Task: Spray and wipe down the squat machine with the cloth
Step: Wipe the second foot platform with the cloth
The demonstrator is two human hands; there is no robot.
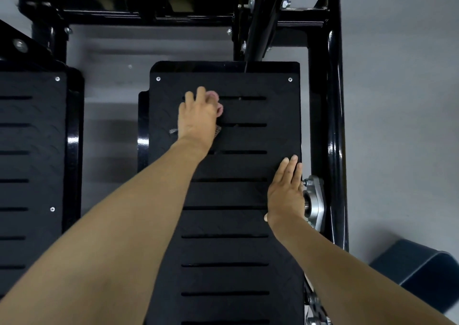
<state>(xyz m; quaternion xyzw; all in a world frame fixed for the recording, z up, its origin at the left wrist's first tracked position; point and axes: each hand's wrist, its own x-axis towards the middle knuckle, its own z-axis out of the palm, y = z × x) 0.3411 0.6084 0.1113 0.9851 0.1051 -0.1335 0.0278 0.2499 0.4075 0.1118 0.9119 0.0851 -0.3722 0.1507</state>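
left hand (198,118) sits on the upper part of the squat machine's right footplate (223,250), fingers curled over a bunched cloth (219,104). the cloth is mostly hidden; only pinkish folds by the fingertips and a pale mesh-like corner near the wrist show, blurred. right hand (285,193) lies flat, fingers straight and together, pressing the plate's right edge, holding nothing. the plate is matte black with diamond tread, rows of narrow slots and silver screws at the top corners. second plate (29,163) to the left looks alike. frame tube (335,126) is glossy black. cast silver bearing housing (316,200) sits just beside my right hand. grey floor (397,126); dark blue pad (422,270) lower right.
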